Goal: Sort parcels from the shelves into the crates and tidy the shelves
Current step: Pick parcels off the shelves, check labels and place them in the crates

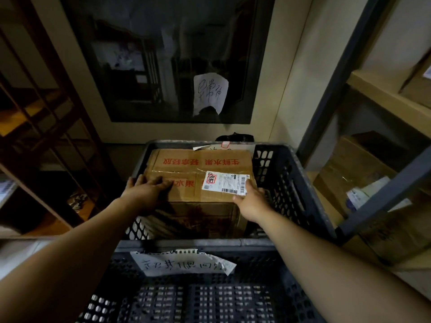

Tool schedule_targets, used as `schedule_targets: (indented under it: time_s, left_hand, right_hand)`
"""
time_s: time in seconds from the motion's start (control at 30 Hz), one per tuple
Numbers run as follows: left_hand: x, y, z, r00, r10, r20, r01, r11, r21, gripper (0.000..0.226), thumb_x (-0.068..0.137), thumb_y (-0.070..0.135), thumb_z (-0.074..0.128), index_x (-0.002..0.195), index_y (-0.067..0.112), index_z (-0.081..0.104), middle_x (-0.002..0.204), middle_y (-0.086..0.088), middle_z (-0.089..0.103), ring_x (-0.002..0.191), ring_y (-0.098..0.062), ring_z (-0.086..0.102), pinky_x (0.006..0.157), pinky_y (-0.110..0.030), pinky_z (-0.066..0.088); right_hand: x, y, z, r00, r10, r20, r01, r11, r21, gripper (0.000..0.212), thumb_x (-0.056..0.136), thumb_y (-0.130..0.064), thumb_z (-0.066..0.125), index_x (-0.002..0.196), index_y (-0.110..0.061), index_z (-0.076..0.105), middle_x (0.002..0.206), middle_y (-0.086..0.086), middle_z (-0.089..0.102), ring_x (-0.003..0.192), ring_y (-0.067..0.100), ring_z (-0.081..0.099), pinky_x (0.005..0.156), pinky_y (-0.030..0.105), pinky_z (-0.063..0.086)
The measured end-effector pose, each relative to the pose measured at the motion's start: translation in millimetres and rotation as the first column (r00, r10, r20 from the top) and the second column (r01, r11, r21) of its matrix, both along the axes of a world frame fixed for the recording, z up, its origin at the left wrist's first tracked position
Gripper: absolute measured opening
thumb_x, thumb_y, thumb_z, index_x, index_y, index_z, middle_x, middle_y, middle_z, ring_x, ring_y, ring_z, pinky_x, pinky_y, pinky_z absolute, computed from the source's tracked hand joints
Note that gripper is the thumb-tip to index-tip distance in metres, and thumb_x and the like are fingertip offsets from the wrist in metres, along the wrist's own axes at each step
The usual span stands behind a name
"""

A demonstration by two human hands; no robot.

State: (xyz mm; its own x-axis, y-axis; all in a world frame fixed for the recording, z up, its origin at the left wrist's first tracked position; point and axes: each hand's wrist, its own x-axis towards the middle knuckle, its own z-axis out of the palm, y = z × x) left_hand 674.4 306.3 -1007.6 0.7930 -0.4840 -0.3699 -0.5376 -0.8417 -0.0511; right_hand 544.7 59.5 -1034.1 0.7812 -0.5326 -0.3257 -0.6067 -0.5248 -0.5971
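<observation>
The cardboard box [200, 183], printed with red characters and sealed with clear tape, sits inside a dark perforated plastic crate [291, 183], its top about level with the crate's rim. A white shipping label [225, 183] is stuck on its top near the right edge.

The left hand [147, 190] lies flat on the top's near left part, fingers straight and spread, thumb at the left edge. The right hand [250, 199] is at the near right corner, one finger by the label and the others going down between box and crate wall; whether they curl around it I cannot tell.

A second crate [268, 248] stands nearer, with a handwritten paper tag [182, 264] taped on. Behind, a paper note [210, 94] hangs on a dark glass panel [163, 66]. A metal shelf [382, 194] holding boxes crowds the right side, and a wooden rack [46, 136] the left.
</observation>
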Motion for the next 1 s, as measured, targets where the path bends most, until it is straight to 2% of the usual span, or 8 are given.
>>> schedule_targets:
  time_s: [0.13, 0.2, 0.27, 0.37, 0.5, 0.7, 0.83, 1.0]
  left_hand:
    - [-13.8, 3.7, 19.5, 0.991, 0.094, -0.093, -0.098, 0.994, -0.044, 0.081, 0.085, 0.063, 0.047, 0.149, 0.042, 0.001, 0.16, 0.002, -0.003, 0.145, -0.033, -0.009, 0.112, -0.059, -0.002]
    - [-22.0, 11.1, 44.6, 0.974, 0.171, -0.151, -0.182, 0.981, -0.062, 0.086, 0.083, 0.066, 0.049, 0.149, 0.04, 0.0, 0.16, 0.001, -0.005, 0.145, -0.032, -0.01, 0.113, -0.059, -0.001]
    - [-30.4, 19.1, 71.5, 0.957, 0.225, -0.183, -0.243, 0.967, -0.08, 0.087, 0.082, 0.067, 0.049, 0.15, 0.039, 0.0, 0.16, 0.001, -0.004, 0.145, -0.031, -0.009, 0.113, -0.059, 0.001]
    - [-46.3, 25.6, 135.2, 0.941, 0.268, -0.207, -0.291, 0.952, -0.093, 0.084, 0.083, 0.065, 0.05, 0.15, 0.039, 0.005, 0.16, 0.001, 0.0, 0.146, -0.03, -0.006, 0.113, -0.059, 0.002]
    - [-74.9, 30.7, 223.7, 0.932, 0.269, -0.245, -0.3, 0.949, -0.098, 0.081, 0.086, 0.059, 0.052, 0.15, 0.037, 0.008, 0.16, -0.001, -0.001, 0.146, -0.031, -0.006, 0.114, -0.059, 0.004]
    - [-131.5, 47.2, 362.1, 0.903, 0.287, -0.319, -0.326, 0.942, -0.074, 0.084, 0.085, 0.06, 0.052, 0.151, 0.032, 0.007, 0.16, -0.005, 0.002, 0.146, -0.034, -0.003, 0.115, -0.057, 0.01]
    - [-182.4, 44.7, 454.3, 0.887, 0.307, -0.345, -0.361, 0.927, -0.104, 0.084, 0.086, 0.057, 0.052, 0.151, 0.029, 0.008, 0.16, -0.008, 0.002, 0.145, -0.035, -0.002, 0.117, -0.052, 0.008]
    - [-239.4, 41.6, 545.7, 0.901, 0.303, -0.311, -0.369, 0.912, -0.181, 0.077, 0.092, 0.048, 0.05, 0.152, 0.023, 0.01, 0.16, -0.009, 0.003, 0.146, -0.03, -0.002, 0.118, -0.043, 0.004]
  right_hand:
    - [-5.8, -1.1, 17.2, 0.994, 0.015, -0.11, -0.015, 1.0, 0.0, 0.075, 0.094, -0.046, 0.049, 0.152, -0.033, 0.004, 0.158, 0.014, -0.004, 0.144, 0.037, 0.013, 0.116, 0.041, 0.02]
    - [-10.7, -0.8, 39.6, 0.989, 0.042, -0.14, -0.045, 0.999, -0.021, 0.075, 0.091, -0.052, 0.05, 0.152, -0.034, 0.01, 0.16, 0.011, -0.002, 0.145, 0.035, 0.008, 0.117, 0.042, 0.02]
    - [-17.5, 4.5, 67.3, 0.983, 0.079, -0.165, -0.087, 0.995, -0.041, 0.072, 0.088, -0.056, 0.049, 0.15, -0.033, 0.022, 0.158, 0.01, 0.012, 0.143, 0.033, 0.016, 0.115, 0.042, 0.025]
    - [-28.7, 16.1, 134.3, 0.973, 0.144, -0.181, -0.153, 0.988, -0.033, 0.061, 0.088, -0.054, 0.051, 0.142, -0.028, 0.04, 0.143, 0.011, 0.035, 0.13, 0.032, 0.038, 0.108, 0.038, 0.035]
    - [-46.2, 33.9, 224.5, 0.957, 0.218, -0.189, -0.222, 0.975, 0.001, 0.052, 0.089, -0.051, 0.053, 0.131, -0.021, 0.054, 0.132, 0.01, 0.051, 0.115, 0.028, 0.054, 0.1, 0.035, 0.044]
    - [-86.7, 48.3, 372.6, 0.929, 0.286, -0.236, -0.275, 0.958, 0.079, 0.049, 0.094, -0.045, 0.05, 0.133, -0.015, 0.05, 0.128, 0.007, 0.057, 0.106, 0.024, 0.058, 0.089, 0.03, 0.048]
    - [-122.8, 50.3, 460.5, 0.914, 0.323, -0.245, -0.303, 0.946, 0.116, 0.048, 0.093, -0.044, 0.051, 0.134, -0.017, 0.05, 0.129, 0.005, 0.058, 0.109, 0.023, 0.058, 0.091, 0.03, 0.047]
    - [-171.4, 58.5, 543.8, 0.9, 0.351, -0.259, -0.336, 0.936, 0.101, 0.062, 0.091, -0.051, 0.05, 0.142, -0.016, 0.041, 0.138, 0.006, 0.052, 0.117, 0.025, 0.054, 0.098, 0.034, 0.045]
